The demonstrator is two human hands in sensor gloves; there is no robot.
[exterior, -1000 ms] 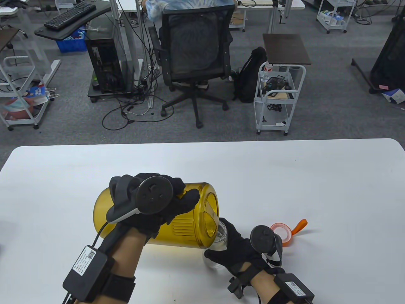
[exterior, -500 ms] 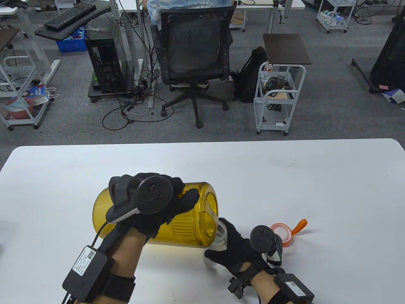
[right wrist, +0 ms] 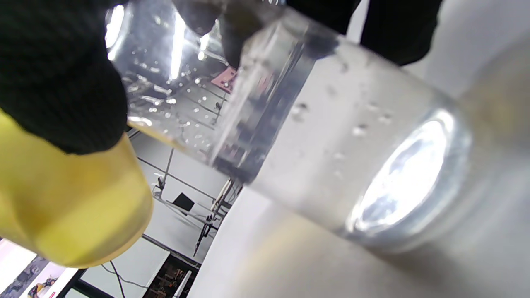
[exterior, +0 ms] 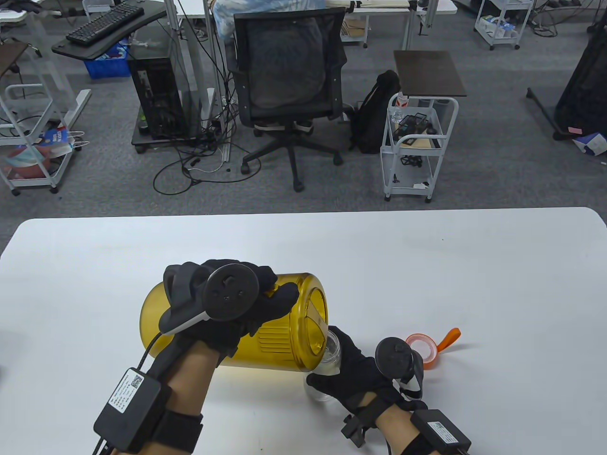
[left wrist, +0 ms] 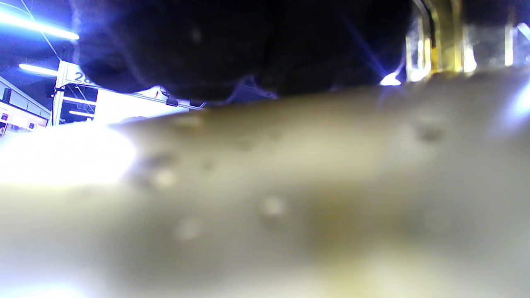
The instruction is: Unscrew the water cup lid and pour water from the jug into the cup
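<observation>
Left hand (exterior: 237, 303) was wrapped around the amber jug (exterior: 284, 341), fingers curled over its upper side, tracker on the back of the hand facing up. Jug was tipped nearly onto its side above the white table (exterior: 427, 265), mouth pointing right and down, rim right at the cup's opening. Left wrist view was mostly blur: dark glove up top, pale out-of-focus surface below, a sliver of amber and clear plastic at top right.

Clear cup (exterior: 330, 353) stood upright on the table just under the jug mouth, lid off. Right hand (exterior: 355, 374) gripped the cup from its right side, fingers curled round the wall. Right wrist view showed water and bubbles inside the cup (right wrist: 314, 136), with the yellow jug (right wrist: 70, 207) just beside it.

Orange-rimmed lid (exterior: 424, 348) with its orange strap lay on the table right of the right hand, not touching the cup.
</observation>
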